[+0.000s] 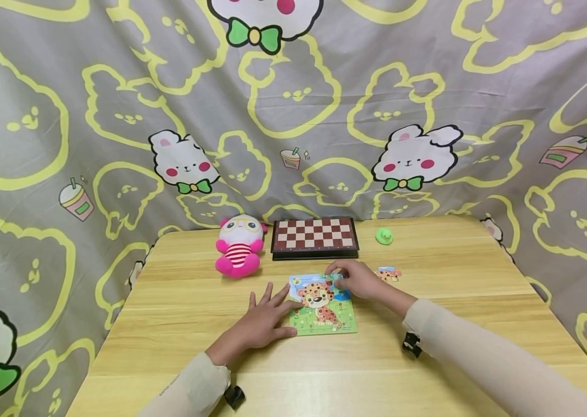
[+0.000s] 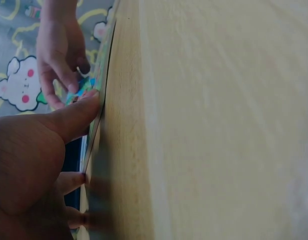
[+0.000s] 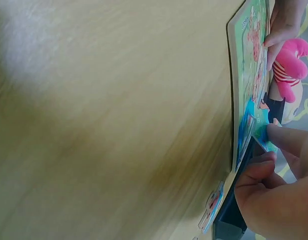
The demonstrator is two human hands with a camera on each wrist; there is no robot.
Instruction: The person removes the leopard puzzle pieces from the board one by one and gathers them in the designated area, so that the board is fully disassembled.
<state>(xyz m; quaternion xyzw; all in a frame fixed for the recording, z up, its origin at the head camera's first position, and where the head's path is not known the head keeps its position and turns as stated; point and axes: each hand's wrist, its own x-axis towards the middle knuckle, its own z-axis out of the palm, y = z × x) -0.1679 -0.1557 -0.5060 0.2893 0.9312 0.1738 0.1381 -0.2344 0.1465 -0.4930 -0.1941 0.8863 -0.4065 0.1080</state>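
Observation:
A jigsaw puzzle board (image 1: 301,324) with a spotted leopard on green grass lies on the table. My left hand (image 1: 262,322) rests at its left side with spread fingers, the thumb and index finger over the board's edge. In the left wrist view the left thumb (image 2: 76,115) lies along that edge. Over the upper right corner, my right hand (image 1: 360,280) pinches a puzzle piece (image 3: 261,131) coloured blue and green, held tilted above the board. Loose leopard puzzle pieces (image 1: 388,275) lie on the table just beyond the right wrist.
Behind the board stands a folded chessboard case (image 1: 315,236). A pink panda plush (image 1: 239,248) sits to its left, and a small green duck toy (image 1: 384,236) is to its right. A patterned curtain (image 1: 293,104) hangs behind the wooden table (image 1: 179,313).

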